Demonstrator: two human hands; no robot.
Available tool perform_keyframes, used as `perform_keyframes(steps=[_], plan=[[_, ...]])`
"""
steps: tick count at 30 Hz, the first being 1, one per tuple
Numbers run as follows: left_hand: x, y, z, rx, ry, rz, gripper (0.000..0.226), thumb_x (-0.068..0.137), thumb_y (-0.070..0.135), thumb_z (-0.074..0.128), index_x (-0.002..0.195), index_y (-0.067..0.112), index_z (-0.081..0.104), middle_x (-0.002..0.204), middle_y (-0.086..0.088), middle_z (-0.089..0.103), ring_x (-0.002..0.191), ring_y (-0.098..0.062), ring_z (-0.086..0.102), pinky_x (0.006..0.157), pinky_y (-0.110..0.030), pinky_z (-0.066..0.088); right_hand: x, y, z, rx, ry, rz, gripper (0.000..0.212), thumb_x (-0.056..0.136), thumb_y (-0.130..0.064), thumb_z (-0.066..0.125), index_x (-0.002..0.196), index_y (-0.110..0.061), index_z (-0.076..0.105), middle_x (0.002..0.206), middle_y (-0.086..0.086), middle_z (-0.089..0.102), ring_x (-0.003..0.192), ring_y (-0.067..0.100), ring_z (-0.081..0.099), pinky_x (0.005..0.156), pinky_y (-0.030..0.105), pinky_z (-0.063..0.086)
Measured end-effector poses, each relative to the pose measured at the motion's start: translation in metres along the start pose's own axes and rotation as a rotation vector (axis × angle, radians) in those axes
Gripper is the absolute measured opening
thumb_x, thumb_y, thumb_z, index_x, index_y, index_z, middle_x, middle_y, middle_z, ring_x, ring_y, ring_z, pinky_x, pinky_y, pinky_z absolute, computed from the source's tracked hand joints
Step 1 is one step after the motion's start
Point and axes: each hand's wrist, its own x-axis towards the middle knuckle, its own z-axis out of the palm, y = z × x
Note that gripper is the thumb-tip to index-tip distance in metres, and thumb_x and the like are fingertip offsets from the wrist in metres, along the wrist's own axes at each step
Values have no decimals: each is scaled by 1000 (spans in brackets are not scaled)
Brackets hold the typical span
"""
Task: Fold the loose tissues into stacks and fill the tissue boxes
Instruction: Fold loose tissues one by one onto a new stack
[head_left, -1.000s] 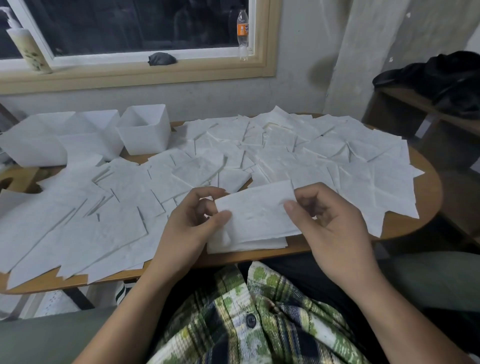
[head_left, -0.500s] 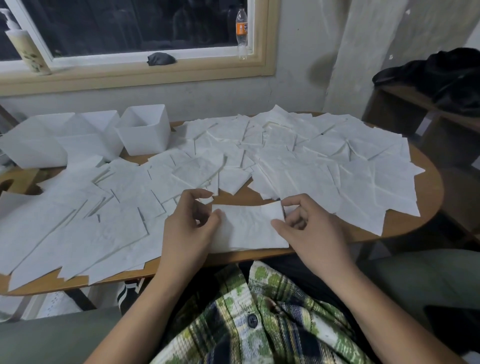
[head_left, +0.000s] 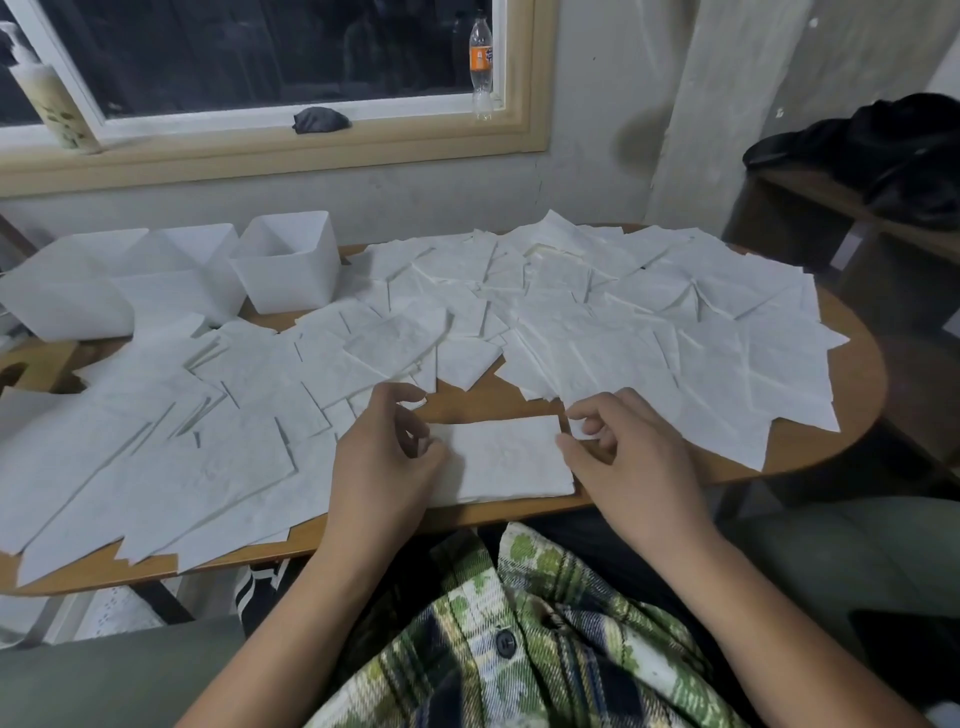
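A folded white tissue (head_left: 501, 460) lies flat on the wooden table (head_left: 519, 512) near its front edge, between my hands. My left hand (head_left: 382, 462) has curled fingers, and its thumb and fingertips pinch the tissue's left edge. My right hand (head_left: 626, 457) is curled at the tissue's right edge, thumb and forefinger pinching at its far right corner. Several loose tissues (head_left: 597, 317) cover most of the table behind and to both sides. Three white open tissue boxes (head_left: 288, 273) stand at the back left; what they hold is hidden.
A pump bottle (head_left: 49, 98), a dark cloth (head_left: 319, 119) and an orange-labelled bottle (head_left: 480, 62) sit on the window sill. Dark clothing (head_left: 893, 150) lies on a shelf at the right. My plaid shirt (head_left: 519, 639) fills the bottom of the view.
The folded tissue was held up in both hands a second ago. It has come down and now lies flat at the table's front edge.
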Motion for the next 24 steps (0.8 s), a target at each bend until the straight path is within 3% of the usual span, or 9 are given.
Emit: perform_keyframes(steps=[3,5,10,14,17,22,24], plan=[[-1,0,0,24,18,50,42,86,10,74,114,38,59,99,13,62,88,-10,59,73,-27,51,-1,14,-7,-176,19,-78,13,95,-27,76,107,-25,72,104,-13,55,99,9,57,86,26,37],[-1,0,0,30,29,88,40,88,9,73,113,38,61,103,14,61,93,-10,59,73,-15,48,-1,21,-10,-267,7,-92,12,95,-29,76,106,-25,73,103,-11,54,101,14,54,86,25,28],[-3,2,-1,24,18,124,34,89,8,72,110,34,64,104,12,63,98,-11,59,73,-5,42,-11,28,-14,-312,-22,-154,9,97,-28,73,104,-24,73,105,-11,52,101,15,50,89,32,34],[-3,2,-2,27,14,127,32,89,10,73,108,35,64,103,16,63,98,-10,59,72,-9,44,-25,28,-24,-293,-43,-190,6,96,-27,73,101,-25,70,109,-13,52,103,14,50,92,39,40],[-3,1,-1,33,13,129,30,89,11,73,107,34,65,102,16,63,98,-9,60,75,-24,52,-36,30,-32,-289,-72,-208,8,97,-28,72,101,-26,67,112,-16,51,103,13,51,93,38,40],[-2,1,-1,31,9,128,28,88,12,72,105,34,66,102,17,64,99,-8,60,76,-28,54,-39,38,-41,-279,-84,-161,32,99,-34,69,130,-25,65,128,-17,54,119,11,52,103,35,41],[-2,1,0,33,6,128,27,88,12,72,104,34,66,103,17,64,98,-8,60,75,-28,53,-32,42,-43,-290,-49,-133,34,99,-32,69,132,-22,66,128,-14,56,118,14,54,103,38,43]])
